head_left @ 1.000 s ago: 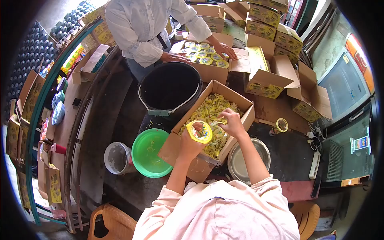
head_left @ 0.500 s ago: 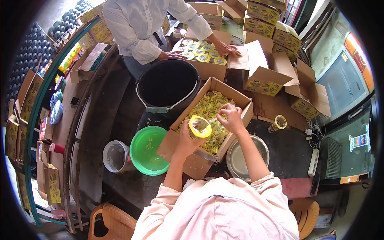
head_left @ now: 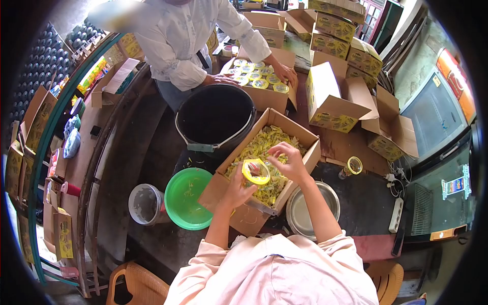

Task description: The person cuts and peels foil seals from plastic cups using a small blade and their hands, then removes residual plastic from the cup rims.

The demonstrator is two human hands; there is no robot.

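Observation:
My left hand (head_left: 238,190) is wrapped round a clear cup with a yellow rim (head_left: 255,172), held tilted over the near part of an open cardboard box (head_left: 311,156). Small yellow packets (head_left: 270,138) fill much of that box. Just right of the cup, my right hand (head_left: 288,160) hovers over the packets with its fingertips pressed together; whatever they may hold is too small to make out. The inside of the cup shows only in part.
Across the table a co-worker (head_left: 178,43) has both hands at a carton of lidded cups (head_left: 262,96). A black bucket (head_left: 216,114), green basin (head_left: 188,198), grey bucket (head_left: 146,204), metal bowl (head_left: 311,211), another cup (head_left: 353,166) and open cartons (head_left: 333,109) stand around.
My right hand has shifted slightly left, closer to the cup in my left hand. The co-worker's far hand has moved left, and the carton's side flap has folded down.

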